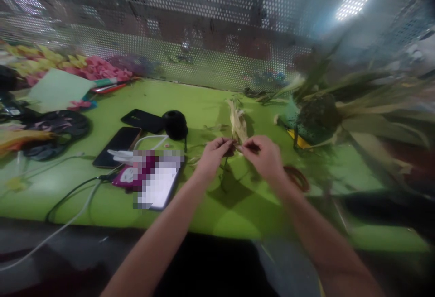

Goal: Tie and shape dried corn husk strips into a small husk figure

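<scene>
Nearby, phones (117,146) and black speaker (175,124) flank both hands (238,156)

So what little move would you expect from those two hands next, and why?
Probably a tighter pinch or twist: the left hand and right hand both grip the base of a dried, husk-like bundle standing up between their fingertips above the green table. Blur hides finer detail.

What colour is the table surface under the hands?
Bright lime green table surface, seen in the head view.
</scene>
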### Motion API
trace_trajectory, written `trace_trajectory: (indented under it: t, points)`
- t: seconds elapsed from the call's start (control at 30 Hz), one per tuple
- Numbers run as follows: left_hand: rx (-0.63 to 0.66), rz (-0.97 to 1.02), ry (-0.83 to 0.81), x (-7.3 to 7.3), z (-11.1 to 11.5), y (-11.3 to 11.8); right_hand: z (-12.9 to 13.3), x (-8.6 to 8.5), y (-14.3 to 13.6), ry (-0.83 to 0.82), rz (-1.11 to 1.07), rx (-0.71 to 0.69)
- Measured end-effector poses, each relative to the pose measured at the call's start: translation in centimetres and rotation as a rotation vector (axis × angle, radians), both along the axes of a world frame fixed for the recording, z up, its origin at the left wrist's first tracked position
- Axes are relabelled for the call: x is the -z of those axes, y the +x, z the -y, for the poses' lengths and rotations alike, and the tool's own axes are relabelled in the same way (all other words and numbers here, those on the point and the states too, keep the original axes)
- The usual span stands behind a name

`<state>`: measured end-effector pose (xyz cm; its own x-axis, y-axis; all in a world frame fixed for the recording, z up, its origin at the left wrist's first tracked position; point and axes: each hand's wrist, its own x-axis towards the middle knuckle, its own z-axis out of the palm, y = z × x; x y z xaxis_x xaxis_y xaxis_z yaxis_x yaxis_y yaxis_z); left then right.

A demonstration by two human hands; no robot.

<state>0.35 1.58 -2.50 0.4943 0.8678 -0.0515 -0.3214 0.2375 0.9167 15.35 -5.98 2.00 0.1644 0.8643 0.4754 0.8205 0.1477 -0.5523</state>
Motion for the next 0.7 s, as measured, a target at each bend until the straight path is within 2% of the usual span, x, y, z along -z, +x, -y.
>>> trace_trajectory:
  t: [0.17,0.27,0.47,0.6,0.7]
  points:
    - [0.114,0.008,0.020,0.0,-0.1,0.0,0.3,-0.4,-0.2,0.038,0.029,0.040]
    - [0.115,-0.032,0.061,0.1,-0.2,0.0,0.6,-0.7,-0.4,0.064,0.034,0.031]
    - [0.059,-0.002,0.070,0.1,0.1,0.0,0.7,-0.5,-1.3,0.035,0.187,-0.151]
    - [0.043,-0.017,0.098,0.0,0.3,0.1,0.5,0.2,-1.3,0.040,0.272,-0.213]
    - [0.031,-0.014,0.098,-0.1,0.3,0.2,0.4,0.1,-1.0,0.030,0.245,-0.253]
